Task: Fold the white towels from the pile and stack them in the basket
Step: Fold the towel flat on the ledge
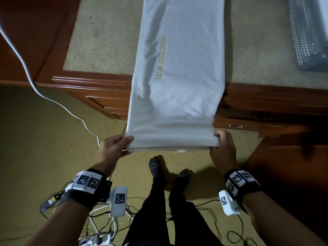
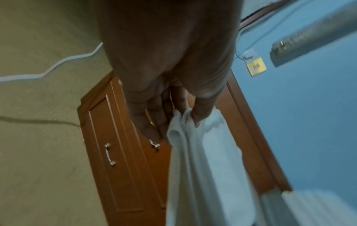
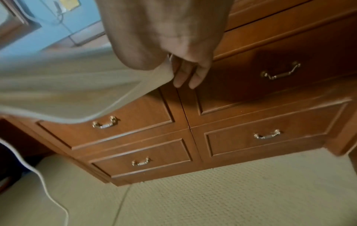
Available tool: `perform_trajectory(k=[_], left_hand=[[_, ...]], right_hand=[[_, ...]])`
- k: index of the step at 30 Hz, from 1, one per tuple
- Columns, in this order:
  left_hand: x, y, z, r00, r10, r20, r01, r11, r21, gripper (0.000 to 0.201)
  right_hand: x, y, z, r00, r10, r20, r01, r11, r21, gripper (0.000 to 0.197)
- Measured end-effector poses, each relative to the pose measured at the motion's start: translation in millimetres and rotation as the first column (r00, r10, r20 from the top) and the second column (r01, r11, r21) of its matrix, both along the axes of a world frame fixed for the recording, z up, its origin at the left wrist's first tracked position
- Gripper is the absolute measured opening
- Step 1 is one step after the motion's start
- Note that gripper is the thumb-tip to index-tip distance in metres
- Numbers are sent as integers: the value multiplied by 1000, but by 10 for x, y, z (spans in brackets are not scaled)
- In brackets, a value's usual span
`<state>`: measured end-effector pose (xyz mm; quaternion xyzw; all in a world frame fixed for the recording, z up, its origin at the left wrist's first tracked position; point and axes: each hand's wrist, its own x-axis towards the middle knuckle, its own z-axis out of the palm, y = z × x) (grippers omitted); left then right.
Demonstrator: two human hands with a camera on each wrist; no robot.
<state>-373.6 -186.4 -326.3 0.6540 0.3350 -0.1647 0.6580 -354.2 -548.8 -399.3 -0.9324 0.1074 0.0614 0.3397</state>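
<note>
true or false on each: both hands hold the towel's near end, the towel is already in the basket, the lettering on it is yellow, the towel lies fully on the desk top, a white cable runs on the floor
1. Both hands hold the near end of the towel. True: the left hand and the right hand each pinch a corner.
2. The towel is already in the basket. False: it lies on the desk; the mesh basket stands apart to the right.
3. The lettering on the towel is yellow. True.
4. The towel lies fully on the desk top. False: its near end hangs past the desk's front edge, held up by the hands.
5. A white cable runs on the floor. True.
</note>
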Motion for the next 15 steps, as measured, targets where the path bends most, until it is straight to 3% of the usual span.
perform_trajectory(k=[2,4,6,9,12,15], left_hand=[[3,19,-120,997,-72,-10,73,995,75,25],[11,49,-228,988,-151,-35,155,975,157,17],[19,83,-304,976,-213,-46,218,953,212,14],[42,98,-392,980,-186,-67,197,946,256,39],[68,75,-473,961,-253,-113,275,927,256,38],[92,58,-528,932,-337,-129,361,873,329,26]], right_hand=[[-92,-32,127,991,-94,-95,107,983,147,45],[-209,-47,209,985,-94,-148,131,955,267,53],[-309,-81,246,997,-33,-65,49,959,278,58],[-354,-163,151,997,82,13,-83,972,219,53],[-241,-210,108,985,57,-161,-6,953,302,52],[-103,-254,105,956,14,-292,131,872,473,26]])
